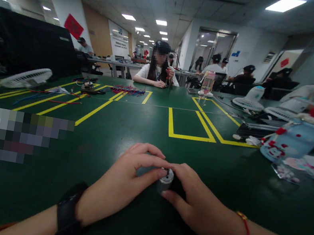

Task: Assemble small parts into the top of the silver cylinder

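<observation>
A small motor, a silver metal cylinder with dark openings in its pale top end, stands upright on the green table between my hands. My left hand reaches over from the left, its thumb tip on the motor's top edge and its index finger bent just behind. Whether a tiny part is pinched there I cannot make out. My right hand is closed round the motor's right side, the thumb in front and the index finger at the back. The fingertips of both hands meet above the motor.
Yellow tape outlines mark the green table. A bundle of red and blue wires lies farther back. At right are a blue cup and a small clear bag; a white fan lies left. A person sits opposite.
</observation>
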`<state>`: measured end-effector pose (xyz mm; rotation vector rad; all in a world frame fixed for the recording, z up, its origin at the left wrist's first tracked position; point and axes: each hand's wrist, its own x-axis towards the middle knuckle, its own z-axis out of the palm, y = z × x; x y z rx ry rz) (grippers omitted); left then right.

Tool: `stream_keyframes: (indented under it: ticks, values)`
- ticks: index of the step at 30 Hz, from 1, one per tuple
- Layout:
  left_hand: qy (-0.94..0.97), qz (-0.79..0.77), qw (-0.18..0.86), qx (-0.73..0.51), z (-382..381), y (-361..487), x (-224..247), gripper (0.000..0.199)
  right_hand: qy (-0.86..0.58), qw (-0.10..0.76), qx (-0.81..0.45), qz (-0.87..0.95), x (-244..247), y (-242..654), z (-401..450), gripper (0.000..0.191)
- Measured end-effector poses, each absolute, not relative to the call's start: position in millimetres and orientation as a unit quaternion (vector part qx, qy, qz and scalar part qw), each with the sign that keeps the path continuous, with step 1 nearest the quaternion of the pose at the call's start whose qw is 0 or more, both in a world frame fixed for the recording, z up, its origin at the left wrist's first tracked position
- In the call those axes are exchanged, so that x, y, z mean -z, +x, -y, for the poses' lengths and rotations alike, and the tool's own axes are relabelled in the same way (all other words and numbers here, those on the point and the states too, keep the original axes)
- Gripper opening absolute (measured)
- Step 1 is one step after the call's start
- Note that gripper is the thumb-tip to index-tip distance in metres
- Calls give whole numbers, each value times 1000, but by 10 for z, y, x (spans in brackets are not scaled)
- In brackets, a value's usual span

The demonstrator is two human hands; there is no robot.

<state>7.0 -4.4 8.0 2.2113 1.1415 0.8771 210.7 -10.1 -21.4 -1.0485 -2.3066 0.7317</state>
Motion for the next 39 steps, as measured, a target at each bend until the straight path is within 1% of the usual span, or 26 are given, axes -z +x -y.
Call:
stream_keyframes:
  ticks: [5, 9, 14, 18, 23, 26, 31, 39]
  values:
    - [812, -420, 258, -313, 51, 78, -88, 20, -392, 244, -269, 845, 214, 2102, 100, 35]
    - [799, -415, 298, -316, 57, 65, -92, 23, -388, 244, -274, 846, 206, 2102, 101, 37]
    - [751, -454, 340, -338, 6, -26, -42, 19, -401, 238, -277, 840, 189, 2106, 100, 38]
    - [699, -488, 400, -336, -73, -114, 48, 19, -401, 233, -280, 840, 183, 2110, 102, 41]
    - [641, -489, 473, -356, -147, -200, 137, 20, -407, 232, -281, 837, 191, 2119, 108, 37]
    - [614, -493, 497, -364, -166, -232, 154, 19, -406, 234, -285, 836, 183, 2118, 107, 36]
    - [575, -470, 543, -391, -191, -261, 189, 21, -411, 230, -289, 834, 168, 2119, 106, 35]
    - [500, -434, 615, -428, -199, -282, 195, 17, -408, 230, -292, 834, 180, 2131, 102, 37]
